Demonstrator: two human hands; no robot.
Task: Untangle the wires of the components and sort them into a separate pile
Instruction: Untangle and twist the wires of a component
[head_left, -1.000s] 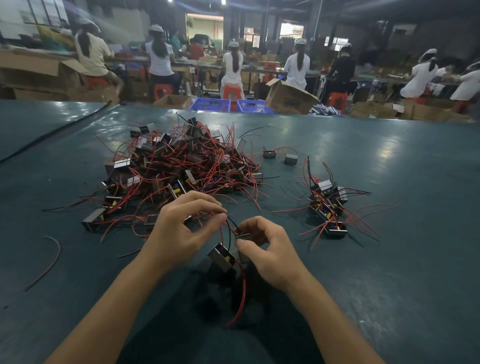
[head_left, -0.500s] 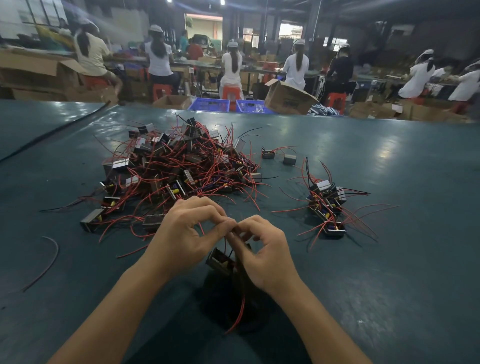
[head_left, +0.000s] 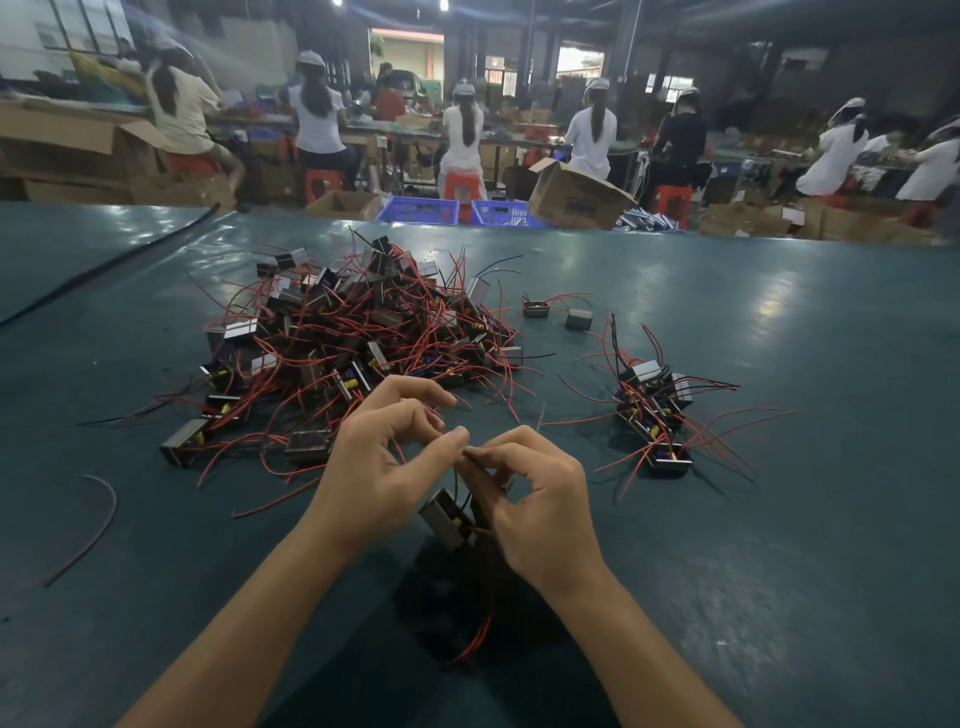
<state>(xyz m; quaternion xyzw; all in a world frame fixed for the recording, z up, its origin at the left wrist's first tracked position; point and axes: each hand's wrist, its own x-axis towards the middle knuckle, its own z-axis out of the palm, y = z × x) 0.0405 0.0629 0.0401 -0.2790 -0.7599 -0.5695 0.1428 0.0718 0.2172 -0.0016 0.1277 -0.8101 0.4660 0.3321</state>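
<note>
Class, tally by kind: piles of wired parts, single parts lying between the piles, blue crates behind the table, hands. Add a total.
Piles: 2 (big pile, small pile)
Single parts: 2 (black part, grey part)
Blue crates: 2
Hands: 2 (left hand, right hand)
Total: 8

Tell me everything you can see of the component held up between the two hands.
The component is a small rectangular block with a grey, metal-looking face, a dark body and a yellow spot at one edge. It hangs tilted above the dark green table, not resting on it. Thin wires rise from it to where the left hand and right hand pinch them at the fingertips; one red wire trails below. The right hand hides its far side.
</note>
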